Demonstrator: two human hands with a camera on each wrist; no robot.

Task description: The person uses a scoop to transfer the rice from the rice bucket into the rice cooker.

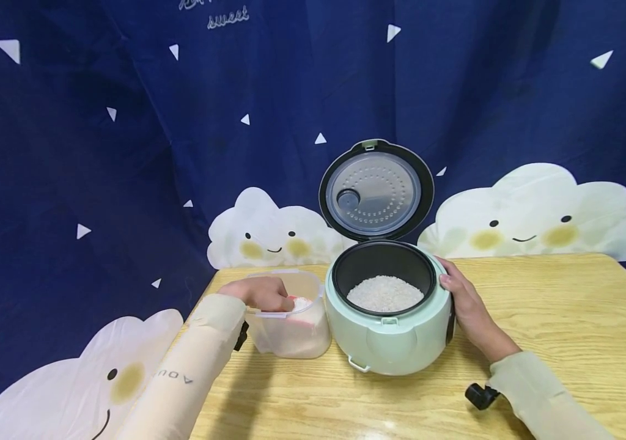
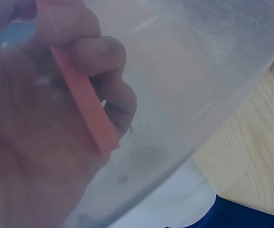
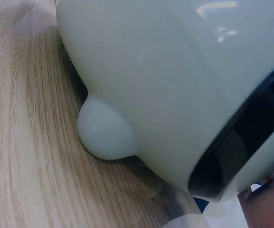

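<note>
9 o'clock: left hand [image 1: 260, 294] grips pink plastic scoop [image 2: 84, 97] in translucent plastic tub [image 1: 291, 343] | 3 o'clock: right hand [image 1: 466, 305], uncurled, touches round mint-green cooker [image 1: 390, 349] | white rice [image 1: 384, 294] inside; tub holds more

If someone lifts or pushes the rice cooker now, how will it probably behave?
The rice cooker would probably feel rather heavy, since a mound of rice lies inside. Its shell looks smooth and glossy, so it may be slippery. The raised lid might wobble or make it slightly top-heavy.
</note>
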